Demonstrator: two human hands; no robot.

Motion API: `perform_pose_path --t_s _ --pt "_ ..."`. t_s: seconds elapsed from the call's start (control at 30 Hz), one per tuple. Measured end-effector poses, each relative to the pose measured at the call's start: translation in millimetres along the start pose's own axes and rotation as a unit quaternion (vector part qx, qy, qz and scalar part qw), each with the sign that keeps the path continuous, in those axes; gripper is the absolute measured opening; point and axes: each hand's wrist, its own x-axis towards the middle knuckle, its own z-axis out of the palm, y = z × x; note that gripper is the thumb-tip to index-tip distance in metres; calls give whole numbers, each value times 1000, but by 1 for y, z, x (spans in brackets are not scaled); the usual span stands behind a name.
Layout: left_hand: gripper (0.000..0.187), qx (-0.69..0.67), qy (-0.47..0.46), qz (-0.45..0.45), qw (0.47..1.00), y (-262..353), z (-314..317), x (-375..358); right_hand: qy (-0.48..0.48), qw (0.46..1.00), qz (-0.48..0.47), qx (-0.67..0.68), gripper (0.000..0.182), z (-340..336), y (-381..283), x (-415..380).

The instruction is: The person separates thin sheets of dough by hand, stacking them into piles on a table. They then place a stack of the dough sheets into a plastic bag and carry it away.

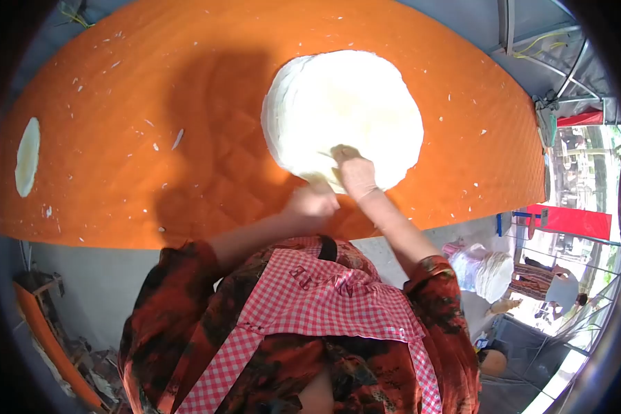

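Note:
A thick stack of thin round white sheets [352,96], resembling rice paper, lies on the orange quilted cloth [462,138]. Sunlight washes out its top. My right hand [357,176] rests on the near edge of the stack, its fingers bent down and closed at the top sheet's edge. Just left of it, at the rim, my left hand [312,201] is curled and blurred by motion; what its fingers pinch is hidden. A small yellowish raised fold of sheet shows between the two hands.
One oval-looking pale sheet [27,157] lies at the cloth's far left. White scraps dot the cloth. Behind my right arm, on the floor side, stands a wrapped white stack [493,274]. A person [564,288] is farther right, near metal poles and a red banner [579,222].

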Motion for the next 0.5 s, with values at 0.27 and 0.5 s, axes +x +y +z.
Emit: perform_pose_path --t_s 0.27,0.5 --pt "30 -182 262 -407 856 -49 -47 12 34 998 29 36 29 -15 5 -5" --pt "46 -10 148 -390 909 -63 -47 18 69 996 17 58 31 -29 -7 -9"
